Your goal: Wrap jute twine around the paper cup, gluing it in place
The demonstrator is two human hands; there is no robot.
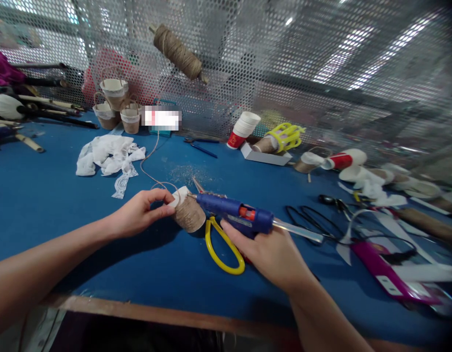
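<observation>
My L grip [148, 213] pinches twine-wrapped cup [189, 216]; R grip [275, 252] clasps glue gun [227, 209], nozzle [192, 196] pointing L, nr cup's white end.

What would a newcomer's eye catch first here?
Likely the blue glue gun in the right hand, its nozzle at the brown cup the left hand holds. Next come yellow-handled scissors on the tabletop, partly behind the gun. Above, a slanted twine spool shows against the perforated screen.

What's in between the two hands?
In the head view: a twine-wrapped cup held by the left hand, the front of the blue glue gun held by the right hand, and yellow-handled scissors partly beneath it.
</observation>
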